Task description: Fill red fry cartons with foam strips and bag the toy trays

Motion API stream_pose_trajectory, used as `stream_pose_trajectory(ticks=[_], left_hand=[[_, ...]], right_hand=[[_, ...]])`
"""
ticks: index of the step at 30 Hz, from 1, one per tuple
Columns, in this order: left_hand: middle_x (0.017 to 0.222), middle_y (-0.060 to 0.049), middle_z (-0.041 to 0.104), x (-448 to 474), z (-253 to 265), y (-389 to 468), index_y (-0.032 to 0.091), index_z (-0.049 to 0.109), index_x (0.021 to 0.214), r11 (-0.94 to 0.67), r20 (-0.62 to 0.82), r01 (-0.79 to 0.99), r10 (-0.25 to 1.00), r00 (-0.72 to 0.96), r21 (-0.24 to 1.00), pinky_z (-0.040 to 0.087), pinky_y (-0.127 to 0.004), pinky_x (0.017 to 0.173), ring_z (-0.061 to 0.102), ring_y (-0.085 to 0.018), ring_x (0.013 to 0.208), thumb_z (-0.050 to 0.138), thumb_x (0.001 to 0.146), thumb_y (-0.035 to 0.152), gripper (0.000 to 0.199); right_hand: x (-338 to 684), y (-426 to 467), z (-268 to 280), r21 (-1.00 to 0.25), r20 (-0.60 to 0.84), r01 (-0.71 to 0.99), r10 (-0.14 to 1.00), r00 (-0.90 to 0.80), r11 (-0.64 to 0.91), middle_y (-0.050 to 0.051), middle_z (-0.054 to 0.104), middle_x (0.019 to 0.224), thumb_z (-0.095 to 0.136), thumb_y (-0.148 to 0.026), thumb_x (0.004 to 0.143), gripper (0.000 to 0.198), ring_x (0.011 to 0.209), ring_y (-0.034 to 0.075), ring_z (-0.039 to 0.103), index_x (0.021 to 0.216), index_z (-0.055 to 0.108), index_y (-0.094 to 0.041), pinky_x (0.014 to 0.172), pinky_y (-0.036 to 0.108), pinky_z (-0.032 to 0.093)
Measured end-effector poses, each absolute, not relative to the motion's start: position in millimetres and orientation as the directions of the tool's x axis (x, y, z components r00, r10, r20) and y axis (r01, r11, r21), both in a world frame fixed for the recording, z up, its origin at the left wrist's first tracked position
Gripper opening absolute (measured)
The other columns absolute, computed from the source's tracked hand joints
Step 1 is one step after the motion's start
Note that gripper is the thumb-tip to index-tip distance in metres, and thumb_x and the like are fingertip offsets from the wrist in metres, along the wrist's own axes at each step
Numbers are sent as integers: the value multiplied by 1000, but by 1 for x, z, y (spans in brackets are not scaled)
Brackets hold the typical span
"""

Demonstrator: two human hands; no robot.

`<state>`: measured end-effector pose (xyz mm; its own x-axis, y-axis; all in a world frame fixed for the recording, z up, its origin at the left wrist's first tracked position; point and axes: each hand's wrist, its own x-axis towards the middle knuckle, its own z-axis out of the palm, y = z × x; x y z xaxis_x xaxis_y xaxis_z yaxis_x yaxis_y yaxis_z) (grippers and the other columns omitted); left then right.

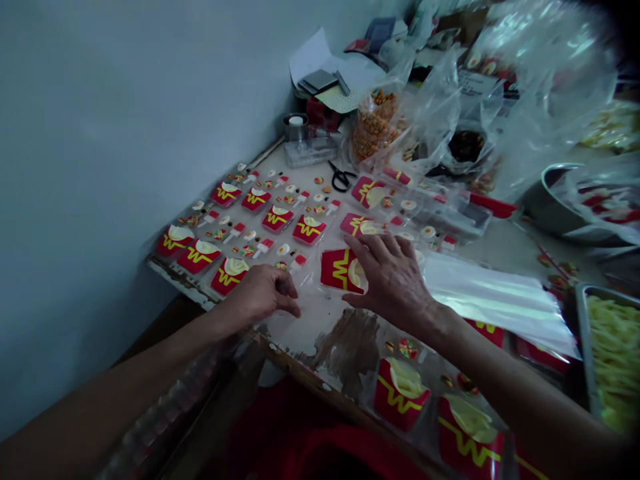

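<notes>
We had red packets [199, 255] laid in rows on the table [295, 330], probably to keep each distinct; our left hand [265, 290] curled nearby, its grip unclear; a sideways packet [334, 270] lay by our right hand [395, 273], spread loosely, perhaps for steadying; clear plastic [490, 293] lay beyond, seemingly within reach

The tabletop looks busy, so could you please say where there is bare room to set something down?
Barest is the worn patch between the left hand and the near-right red packets. A smaller gap lies between the grey pot and the clear sleeves. Crowded: the left rows of packets and the far plastic bags.
</notes>
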<state>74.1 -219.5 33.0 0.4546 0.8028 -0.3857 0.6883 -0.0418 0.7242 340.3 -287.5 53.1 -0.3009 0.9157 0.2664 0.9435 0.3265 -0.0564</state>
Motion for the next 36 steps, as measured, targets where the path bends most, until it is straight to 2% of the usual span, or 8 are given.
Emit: stream_pose_trajectory(ticks=[6,11,13,17,23,25,31,36], left_hand=[[59,6,55,89,30,-208,18,70,68,17,-410,621,766,496,784,33,-23,52,45,-10,56,93,48,40,37],[63,7,52,91,30,-199,19,73,101,201,-428,488,803,414,849,34,-23,54,47,-10,59,91,52,35,55],[64,7,50,91,27,-195,18,74,103,207,-452,511,788,418,834,33,-23,54,46,-10,59,91,50,33,57],[63,6,50,89,18,-187,17,75,98,178,-505,577,719,477,797,34,-23,53,45,-10,58,91,49,33,54],[70,1,65,92,10,-196,14,71,105,293,-598,529,505,622,797,42,-24,59,56,-12,61,87,59,36,53],[68,1,66,94,9,-199,13,68,111,319,-597,507,500,628,801,43,-24,59,57,-11,59,84,64,37,56],[66,0,69,99,7,-192,16,64,122,128,-579,608,508,638,783,38,-22,52,58,-12,56,83,62,32,65],[63,1,67,107,15,-185,17,75,104,60,-593,650,479,647,757,37,-22,52,54,-11,53,83,61,35,48]], right_hand=[[332,-281,45,-94,293,951,921,-256,294,17,52,136,85,-53,68,107,123,38,42,153,32,-16,103,50,31],[340,-281,44,-110,239,924,912,-332,365,18,54,135,86,-49,67,99,120,36,46,147,41,-12,102,49,33],[346,-281,42,-132,181,899,902,-393,418,17,57,132,87,-48,66,94,118,36,48,143,46,-12,101,49,34],[358,-284,36,-216,81,840,866,-493,498,15,60,127,86,-50,65,90,113,34,52,140,51,-15,98,47,38],[350,-295,27,-207,134,904,927,-351,373,18,59,127,86,-50,65,95,114,35,52,143,47,-10,98,49,38],[345,-302,25,-186,138,914,930,-339,361,19,60,126,85,-50,66,95,113,36,51,142,48,-9,98,50,38],[352,-315,22,-295,49,843,888,-458,451,16,62,122,82,-57,66,91,109,33,54,139,52,-13,95,48,39],[357,-306,19,-349,50,779,840,-540,522,14,62,122,82,-60,65,94,109,31,55,141,51,-13,96,46,38]])
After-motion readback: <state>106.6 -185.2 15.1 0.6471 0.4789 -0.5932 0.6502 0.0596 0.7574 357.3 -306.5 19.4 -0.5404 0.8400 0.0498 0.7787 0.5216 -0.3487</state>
